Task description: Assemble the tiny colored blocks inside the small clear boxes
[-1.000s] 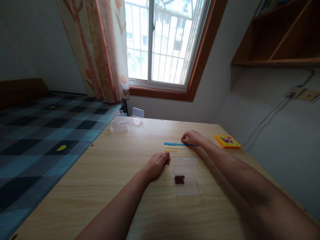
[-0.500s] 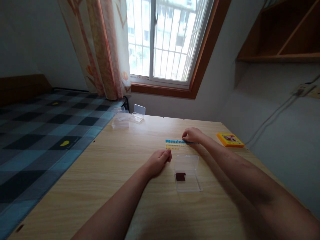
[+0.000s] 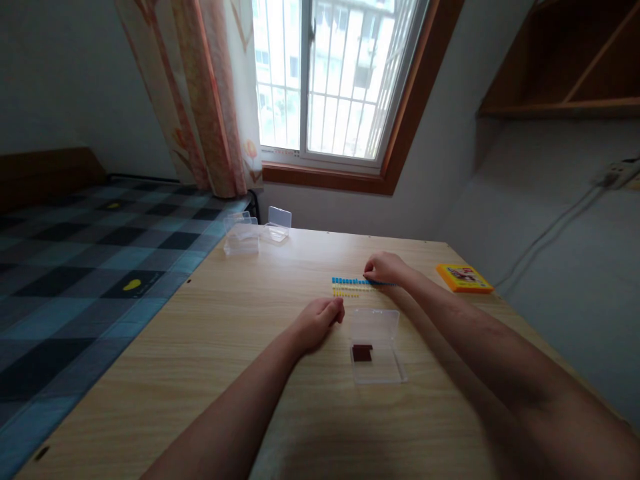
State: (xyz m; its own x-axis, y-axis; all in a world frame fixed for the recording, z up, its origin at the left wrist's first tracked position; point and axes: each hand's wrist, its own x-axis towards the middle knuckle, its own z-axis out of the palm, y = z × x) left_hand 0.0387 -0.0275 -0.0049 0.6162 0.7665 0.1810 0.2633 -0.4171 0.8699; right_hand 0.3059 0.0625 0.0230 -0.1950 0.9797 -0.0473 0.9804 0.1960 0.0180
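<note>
My right hand [image 3: 384,268] rests with curled, pinched fingers at the right end of a row of small blue pieces [image 3: 350,281] on the wooden table [image 3: 240,347]. What the fingertips grip is too small to tell. A shorter row of yellow pieces [image 3: 345,293] lies just in front of the blue row. My left hand [image 3: 319,323] lies on the table as a loose fist, left of an open clear plastic box [image 3: 376,347]. Inside that box sits a dark brown square piece [image 3: 362,353].
Several empty clear plastic boxes [image 3: 249,235] stand at the table's far left corner. A yellow flat box [image 3: 465,278] lies near the right edge by the wall. A bed with a blue checked cover [image 3: 75,267] borders the table on the left. A window is behind.
The view has tilted slightly, so everything sits a little higher in the picture. Both hands stay where they were relative to the rows and the box.
</note>
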